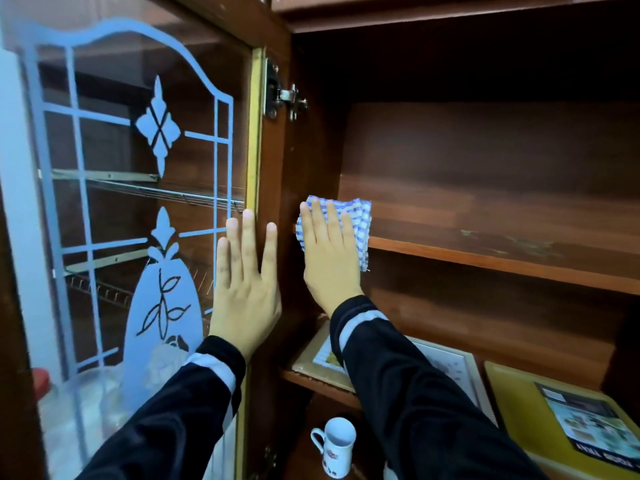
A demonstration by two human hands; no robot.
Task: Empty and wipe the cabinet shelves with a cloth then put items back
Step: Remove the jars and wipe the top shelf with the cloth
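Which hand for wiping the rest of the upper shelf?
Right. The right hand presses the checked cloth at the left end of the upper shelf; the left hand lies flat against the glass door, holding nothing.

I wear black long sleeves: left sleeve, right sleeve. Each has a pale grey band above a black cuff. My left hand and right hand are bare.
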